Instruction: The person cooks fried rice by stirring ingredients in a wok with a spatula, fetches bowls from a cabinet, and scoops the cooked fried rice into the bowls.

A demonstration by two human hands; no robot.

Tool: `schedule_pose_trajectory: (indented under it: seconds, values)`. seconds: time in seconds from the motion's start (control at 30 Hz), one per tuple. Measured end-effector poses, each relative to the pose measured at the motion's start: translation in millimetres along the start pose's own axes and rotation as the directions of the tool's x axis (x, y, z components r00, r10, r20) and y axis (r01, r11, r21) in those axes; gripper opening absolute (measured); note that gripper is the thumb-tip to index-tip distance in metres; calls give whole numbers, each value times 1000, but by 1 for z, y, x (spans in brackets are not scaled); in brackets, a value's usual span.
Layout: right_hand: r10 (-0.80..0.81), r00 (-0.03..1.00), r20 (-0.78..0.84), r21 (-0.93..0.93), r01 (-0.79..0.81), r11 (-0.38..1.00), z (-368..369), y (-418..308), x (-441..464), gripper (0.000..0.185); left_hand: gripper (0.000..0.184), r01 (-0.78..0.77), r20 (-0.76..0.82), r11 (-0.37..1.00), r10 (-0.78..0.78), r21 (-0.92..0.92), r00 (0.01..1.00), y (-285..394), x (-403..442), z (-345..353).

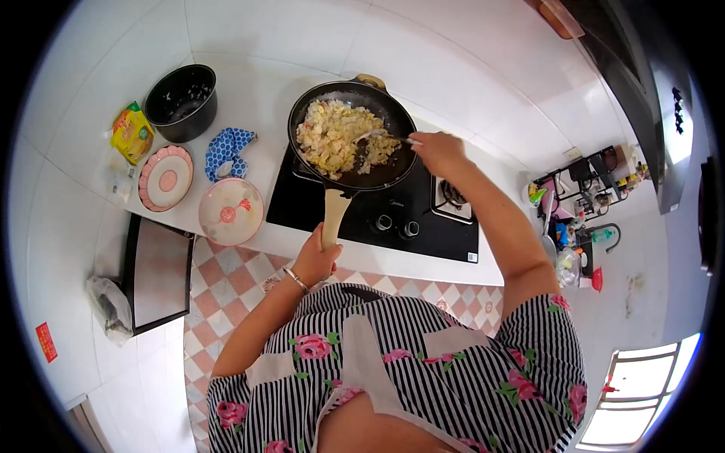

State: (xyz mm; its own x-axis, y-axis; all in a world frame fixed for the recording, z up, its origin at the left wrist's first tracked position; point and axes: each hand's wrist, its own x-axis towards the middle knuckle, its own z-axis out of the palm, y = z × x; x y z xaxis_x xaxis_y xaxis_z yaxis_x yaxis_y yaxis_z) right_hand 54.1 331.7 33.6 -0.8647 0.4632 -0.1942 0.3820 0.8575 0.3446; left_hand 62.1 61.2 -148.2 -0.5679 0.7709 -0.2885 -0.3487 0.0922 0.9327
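Note:
My left hand (pixel 316 258) is wrapped round the cream handle (pixel 335 215) of a dark frying pan (pixel 393 113), which sits over the left side of the black gas stove. Fried rice (pixel 336 136) with yellow egg-like bits fills mostly the left and middle of the pan. My right hand (pixel 442 153), at the pan's right rim, grips the pale handle of a spoon (pixel 389 137). The spoon's head dips into the rice, so its exact shape is partly hidden.
Left of the stove (pixel 362 219) are a bowl (pixel 232 215), a pink-rimmed plate (pixel 166 178), a blue patterned cloth (pixel 226 153), a black pot (pixel 181 106) and a yellow packet (pixel 132 134). A dish rack (pixel 596 177) and a faucet (pixel 606 235) are at right.

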Motion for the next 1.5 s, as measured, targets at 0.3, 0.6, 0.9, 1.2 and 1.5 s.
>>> schedule_pose_trajectory:
  seconds: [0.3, 0.6, 0.9, 1.2, 1.5]
  values:
    - [65, 926, 371, 170, -137, 976, 7, 92, 99, 32, 64, -5, -9, 1000, 5, 16, 1000, 3, -3, 1]
    - [-291, 619, 729, 667, -549, 503, 65, 48, 139, 32, 67, 61, 0, 994, -62, 85, 998, 22, -7, 0]
    - [-303, 933, -196, 7, 310, 951, 51, 11, 15, 25, 63, 39, -1, 994, -39, 106, 999, 19, -8, 0]
    - [-148, 964, -219, 146, 183, 972, 28, 1, 48, 25, 62, 24, 2, 996, -24, 85, 1000, 17, -7, -1]
    - [-388, 917, -89, -103, 379, 920, 29, -7, -33, 40, 62, 26, -1, 999, -26, 45, 1000, 13, -5, 0]
